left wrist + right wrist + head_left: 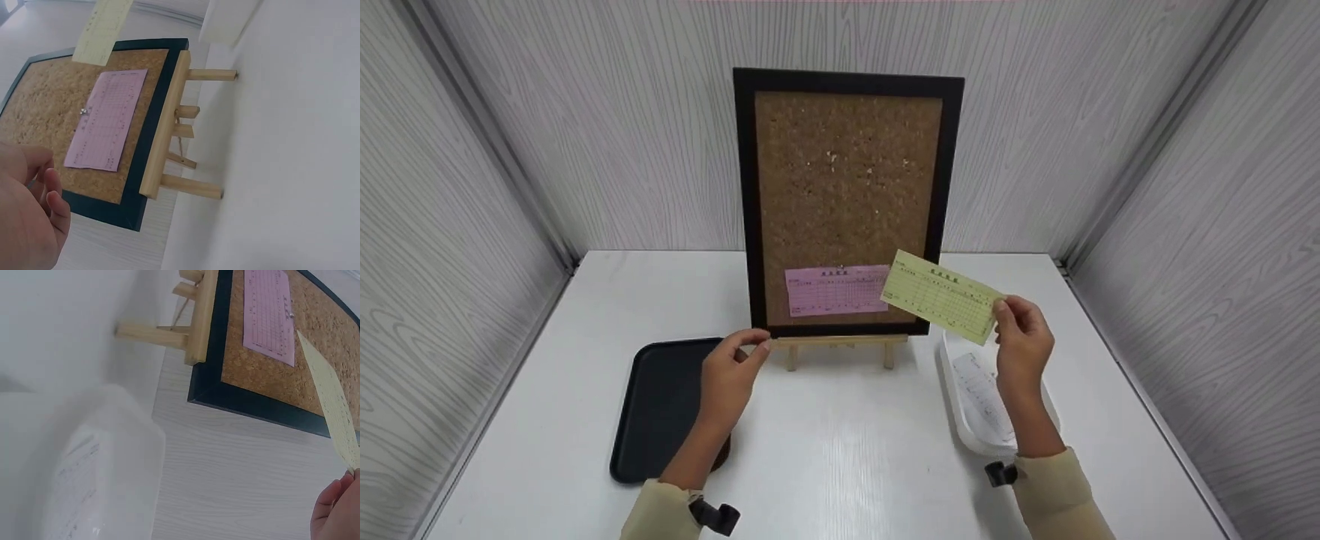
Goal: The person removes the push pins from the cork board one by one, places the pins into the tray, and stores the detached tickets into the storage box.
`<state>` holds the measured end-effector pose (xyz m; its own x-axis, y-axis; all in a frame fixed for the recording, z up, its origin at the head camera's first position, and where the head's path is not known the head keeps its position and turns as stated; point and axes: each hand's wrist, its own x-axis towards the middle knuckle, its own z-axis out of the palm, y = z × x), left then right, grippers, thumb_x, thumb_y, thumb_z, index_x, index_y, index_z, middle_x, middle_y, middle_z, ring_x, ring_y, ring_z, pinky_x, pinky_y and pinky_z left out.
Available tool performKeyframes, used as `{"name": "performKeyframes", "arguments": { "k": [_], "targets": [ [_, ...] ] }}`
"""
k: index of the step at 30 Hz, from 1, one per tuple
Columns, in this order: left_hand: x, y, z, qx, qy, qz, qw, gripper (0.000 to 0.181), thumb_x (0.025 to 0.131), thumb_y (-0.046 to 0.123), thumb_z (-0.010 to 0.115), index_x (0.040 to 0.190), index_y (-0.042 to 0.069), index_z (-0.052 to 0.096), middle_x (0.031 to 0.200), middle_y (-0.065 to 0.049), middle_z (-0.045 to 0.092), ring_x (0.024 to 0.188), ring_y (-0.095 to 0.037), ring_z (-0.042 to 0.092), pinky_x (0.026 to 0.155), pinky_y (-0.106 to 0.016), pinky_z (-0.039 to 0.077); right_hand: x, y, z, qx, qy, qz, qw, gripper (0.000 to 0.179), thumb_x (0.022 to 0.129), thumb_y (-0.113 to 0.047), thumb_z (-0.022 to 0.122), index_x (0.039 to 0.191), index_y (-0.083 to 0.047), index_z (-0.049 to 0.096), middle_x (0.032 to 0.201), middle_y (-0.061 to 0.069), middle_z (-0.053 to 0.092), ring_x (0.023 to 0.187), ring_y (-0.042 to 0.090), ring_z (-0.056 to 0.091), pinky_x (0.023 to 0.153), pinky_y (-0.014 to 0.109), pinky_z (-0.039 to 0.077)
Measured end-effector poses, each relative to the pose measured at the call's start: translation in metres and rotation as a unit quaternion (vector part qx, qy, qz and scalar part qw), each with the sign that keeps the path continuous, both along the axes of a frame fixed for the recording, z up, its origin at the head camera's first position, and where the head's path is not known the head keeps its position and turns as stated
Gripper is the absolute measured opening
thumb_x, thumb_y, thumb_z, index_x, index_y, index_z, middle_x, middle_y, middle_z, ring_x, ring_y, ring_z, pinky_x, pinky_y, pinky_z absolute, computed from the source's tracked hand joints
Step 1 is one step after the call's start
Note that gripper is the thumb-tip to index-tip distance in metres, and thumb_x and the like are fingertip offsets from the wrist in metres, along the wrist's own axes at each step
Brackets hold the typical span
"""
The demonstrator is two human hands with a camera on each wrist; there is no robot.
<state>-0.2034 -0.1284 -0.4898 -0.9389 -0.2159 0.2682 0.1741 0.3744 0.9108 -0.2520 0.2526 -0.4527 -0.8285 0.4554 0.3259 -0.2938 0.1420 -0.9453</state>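
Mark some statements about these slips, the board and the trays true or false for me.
The right hand holds the yellow slip. True.
A pin fixes the pink slip to the board. True.
The pink slip is at the board's top. False: it is near the bottom.
A white tray right of the board holds paper. True.
The yellow slip lies in the white tray. False: it is held up.
Both trays are right of the board. False: the black tray is left of it.
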Motion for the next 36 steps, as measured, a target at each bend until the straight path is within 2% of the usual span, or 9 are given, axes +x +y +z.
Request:
{"name": "performKeyframes", "arguments": {
  "k": [6, 12, 24, 31, 36],
  "targets": [
    [0.012, -0.018, -0.017, -0.012, -0.026, 0.021, 0.9994, 0.016, 0.096, 0.02, 0.07, 0.112, 0.017, 0.074, 0.105, 0.001, 0.071, 0.072, -0.018, 0.05, 0.059, -0.024, 0.04, 0.021, 0.022, -0.02, 0.004, -0.038, -0.036, 0.9986, 0.03, 0.099, -0.029, 0.066, 0.117, -0.005, 0.065, 0.098, 0.003, 0.063, 0.081, 0.015, 0.054, 0.064, 0.02, 0.045],
    [0.019, -0.034, -0.037, -0.015, -0.051, 0.033, 0.998, 0.016, 0.096, 0.02, 0.069, 0.112, 0.016, 0.074, 0.1, 0.001, 0.072, 0.077, -0.016, 0.056, 0.064, -0.024, 0.046, 0.036, 0.041, -0.042, 0.001, -0.077, -0.067, 0.9948, 0.032, 0.099, -0.032, 0.065, 0.12, -0.008, 0.065, 0.101, 0.0, 0.063, 0.085, 0.014, 0.054, 0.066, 0.019, 0.045],
    [0.034, -0.062, -0.066, -0.054, -0.108, 0.068, 0.9903, 0.023, 0.099, 0.027, 0.066, 0.116, 0.014, 0.073, 0.103, -0.001, 0.072, 0.082, -0.016, 0.058, 0.067, -0.026, 0.046, 0.048, 0.062, -0.065, -0.029, -0.109, -0.12, 0.9863, 0.034, 0.1, -0.033, 0.063, 0.124, -0.008, 0.063, 0.103, -0.002, 0.061, 0.089, 0.013, 0.052, 0.071, 0.019, 0.046],
    [0.041, -0.078, -0.074, -0.075, -0.133, 0.092, 0.984, 0.023, 0.099, 0.027, 0.065, 0.117, 0.016, 0.073, 0.104, -0.001, 0.072, 0.088, -0.017, 0.06, 0.074, -0.032, 0.045, 0.05, 0.071, -0.079, -0.054, -0.12, -0.155, 0.9791, 0.036, 0.101, -0.027, 0.063, 0.127, -0.003, 0.061, 0.109, -0.006, 0.06, 0.095, 0.009, 0.054, 0.075, 0.013, 0.045],
    [0.043, -0.088, -0.076, -0.105, -0.153, 0.1, 0.9775, 0.023, 0.099, 0.027, 0.063, 0.117, 0.017, 0.073, 0.104, -0.001, 0.074, 0.094, -0.019, 0.066, 0.077, -0.036, 0.045, 0.052, 0.073, -0.085, -0.031, -0.138, -0.177, 0.9741, 0.038, 0.101, -0.026, 0.061, 0.128, 0.0, 0.06, 0.108, -0.006, 0.058, 0.092, 0.007, 0.053, 0.072, 0.011, 0.044]
  ]
}}
